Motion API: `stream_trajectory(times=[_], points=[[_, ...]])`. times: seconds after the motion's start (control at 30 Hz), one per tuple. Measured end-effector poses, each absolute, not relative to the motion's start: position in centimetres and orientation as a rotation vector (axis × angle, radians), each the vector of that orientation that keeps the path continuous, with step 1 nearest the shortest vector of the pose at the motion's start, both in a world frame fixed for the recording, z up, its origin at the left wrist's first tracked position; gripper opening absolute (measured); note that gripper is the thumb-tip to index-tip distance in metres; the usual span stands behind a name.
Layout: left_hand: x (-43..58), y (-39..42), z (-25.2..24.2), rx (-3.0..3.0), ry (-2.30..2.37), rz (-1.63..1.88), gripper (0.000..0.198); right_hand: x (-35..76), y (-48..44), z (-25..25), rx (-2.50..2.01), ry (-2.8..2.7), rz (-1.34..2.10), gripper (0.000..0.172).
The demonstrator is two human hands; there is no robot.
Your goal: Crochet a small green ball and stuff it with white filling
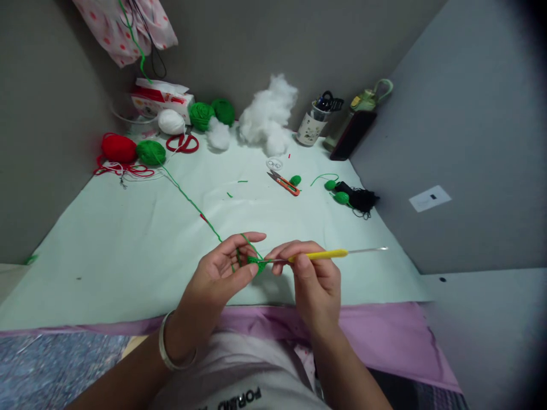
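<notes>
Between thumb and fingers, my left hand (228, 267) pinches a small green crochet piece (258, 265). A strand of green yarn (188, 198) runs over its raised index finger and back to a green yarn ball (151, 152). My right hand (314, 273) grips a crochet hook (327, 254) by its yellow handle. One metal end of the hook reaches left to the crochet piece, while the other points right. Whether the hook tip sits inside a stitch is too small to tell.
Orange thread snips (284, 183) lie mid-table by a small green piece (295, 180). Behind are red scissors (182, 143), white stuffing (269, 117), red yarn (118, 149) and a tissue box (164, 99). At right stand a cup (311, 128), a phone (352, 135), a bottle (363, 101) and black yarn (363, 199).
</notes>
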State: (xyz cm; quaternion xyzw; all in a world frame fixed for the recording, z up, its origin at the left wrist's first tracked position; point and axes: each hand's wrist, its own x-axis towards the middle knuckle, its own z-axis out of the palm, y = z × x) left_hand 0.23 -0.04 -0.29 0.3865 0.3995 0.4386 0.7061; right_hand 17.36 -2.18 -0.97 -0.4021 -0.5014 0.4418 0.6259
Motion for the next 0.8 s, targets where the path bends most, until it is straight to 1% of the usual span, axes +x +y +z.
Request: stream_trajectory(times=[0.1, 0.2, 0.27, 0.33, 0.4, 0.5, 0.6, 0.67, 0.73, 0.8], points=[[0.5, -0.2, -0.3, 0.948, 0.982, 1.027, 0.032, 17.6, -2.8, -0.8, -0.970, -1.387, 0.798, 0.025], [0.9, -0.5, -0.4, 1.027, 1.058, 1.104, 0.036, 17.6, -3.2, -0.9, -0.979, -1.700, 0.478, 0.032], [1.1, -0.6, -0.3, 0.950, 1.013, 1.117, 0.041, 17.5, -3.4, -1.2, -1.015, -1.856, 0.255, 0.037], [1.2, -0.6, 0.0, 0.754, 0.881, 1.034, 0.050, 17.4, -3.4, -1.5, -1.049, -1.893, 0.112, 0.038], [1.1, -0.4, 0.5, 0.556, 0.757, 0.919, 0.053, 17.3, -3.3, -1.7, -1.035, -1.799, 0.153, 0.033], [0.8, 0.1, 0.9, 0.449, 0.691, 0.885, 0.043, 17.2, -2.8, -1.5, -0.946, -1.463, 0.490, 0.026], [0.6, 0.2, 0.8, 0.542, 0.659, 0.892, 0.035, 17.0, -2.2, -1.3, -0.863, -1.237, 0.782, 0.023], [0.6, 0.0, 0.4, 0.634, 0.674, 0.890, 0.033, 16.8, -2.1, -1.3, -0.870, -1.263, 0.802, 0.021], [0.7, -0.2, 0.0, 0.724, 0.739, 0.919, 0.033, 16.8, -2.2, -1.5, -0.925, -1.340, 0.708, 0.020], [0.8, -0.4, -0.3, 0.781, 0.798, 0.963, 0.038, 16.9, -2.5, -1.7, -0.981, -1.497, 0.546, 0.028]])
